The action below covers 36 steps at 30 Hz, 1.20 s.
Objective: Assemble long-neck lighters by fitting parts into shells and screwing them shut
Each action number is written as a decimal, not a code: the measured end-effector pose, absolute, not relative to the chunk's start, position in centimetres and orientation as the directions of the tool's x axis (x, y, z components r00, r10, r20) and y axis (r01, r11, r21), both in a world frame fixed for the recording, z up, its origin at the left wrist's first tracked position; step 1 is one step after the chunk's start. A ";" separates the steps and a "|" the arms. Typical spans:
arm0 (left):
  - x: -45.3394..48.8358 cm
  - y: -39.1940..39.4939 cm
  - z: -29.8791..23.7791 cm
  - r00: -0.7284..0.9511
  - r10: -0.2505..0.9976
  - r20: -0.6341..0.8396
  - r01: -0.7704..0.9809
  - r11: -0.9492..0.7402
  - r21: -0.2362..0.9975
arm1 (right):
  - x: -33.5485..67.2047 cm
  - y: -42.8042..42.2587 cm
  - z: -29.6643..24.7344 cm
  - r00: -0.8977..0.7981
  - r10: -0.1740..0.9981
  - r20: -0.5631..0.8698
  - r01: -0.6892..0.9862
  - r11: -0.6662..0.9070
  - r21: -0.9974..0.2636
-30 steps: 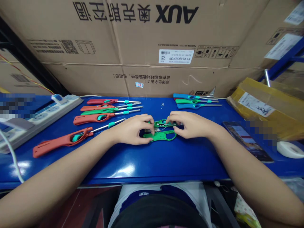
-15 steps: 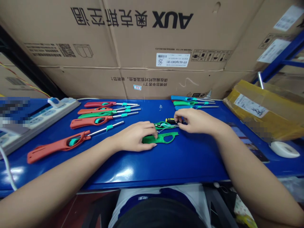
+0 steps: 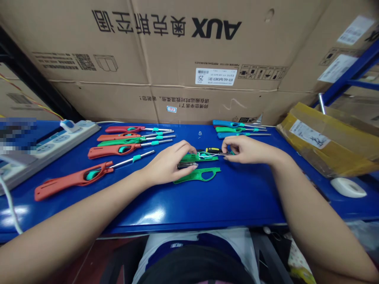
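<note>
My left hand [image 3: 170, 162] has its thumb and fingers closed on a dark cylindrical fuel tank [image 3: 187, 166]. Just beyond it lies one green lighter shell half [image 3: 211, 159] with thin white wires and small parts in it. Nearer to me, the other green shell half [image 3: 204, 174] rests on the blue table with its trigger opening showing. My right hand [image 3: 241, 149] pinches the thin metal tube [image 3: 224, 154] at the wired half's right end; its fingers partly cover it. Behind that, beside my right fingertips, lies a yellow and black screwdriver [image 3: 213, 150].
Several gas lighters, one a red lighter [image 3: 74, 180], lie on the left. More lighters [image 3: 232, 129] lie at the back right. A power strip [image 3: 63, 140] runs along the left edge, a yellow-taped box [image 3: 314, 138] and white mouse [image 3: 348, 187] stand right. Cardboard [image 3: 166, 59] walls the back.
My left hand has moved off the near shell half, up and slightly left, and now holds the dark tank. My right hand has shifted slightly right, still pinching near the tube.
</note>
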<state>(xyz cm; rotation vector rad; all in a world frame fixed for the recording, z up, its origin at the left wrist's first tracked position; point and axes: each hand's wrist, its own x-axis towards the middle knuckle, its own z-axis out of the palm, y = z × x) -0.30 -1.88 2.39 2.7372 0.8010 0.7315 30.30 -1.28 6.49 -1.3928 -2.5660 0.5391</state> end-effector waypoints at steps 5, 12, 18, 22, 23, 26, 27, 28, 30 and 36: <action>-0.4 -1.6 2.0 0.674 0.583 0.453 0.485 -0.813 0.324 | 29.0 -2.0 6.7 -0.586 0.806 -0.085 0.749 0.499 -0.436; -0.4 -1.6 1.7 0.675 0.565 0.474 0.444 -0.825 0.350 | 28.3 -2.2 6.2 -0.610 0.769 -0.191 0.757 0.494 -0.428; -0.2 -1.9 2.2 0.774 0.473 0.421 0.378 -0.879 0.291 | 28.4 -2.6 6.9 -0.635 0.756 -0.161 0.725 0.510 -0.463; -0.3 -1.6 1.9 0.779 0.471 0.414 0.382 -0.880 0.283 | 28.2 -2.6 6.9 -0.623 0.759 -0.189 0.742 0.498 -0.449; -0.4 -1.5 1.8 0.779 0.470 0.415 0.380 -0.880 0.284 | 28.2 -2.5 6.8 -0.617 0.759 -0.208 0.753 0.491 -0.439; -0.5 -1.2 1.6 0.784 0.459 0.417 0.367 -0.886 0.284 | 28.3 -2.4 6.6 -0.603 0.753 -0.263 0.774 0.473 -0.421; -0.5 -1.2 1.5 0.786 0.458 0.415 0.366 -0.886 0.283 | 28.3 -2.4 6.6 -0.601 0.750 -0.277 0.778 0.469 -0.419; -0.5 -1.2 1.5 0.788 0.458 0.412 0.367 -0.886 0.284 | 28.4 -2.5 6.7 -0.600 0.746 -0.288 0.780 0.466 -0.418; -0.5 -1.3 1.5 0.788 0.461 0.407 0.370 -0.884 0.284 | 28.4 -2.5 6.9 -0.600 0.743 -0.298 0.781 0.463 -0.420; -0.5 -1.3 1.6 0.797 0.460 0.390 0.371 -0.884 0.285 | 28.4 -2.6 7.1 -0.592 0.760 -0.268 0.775 0.445 -0.448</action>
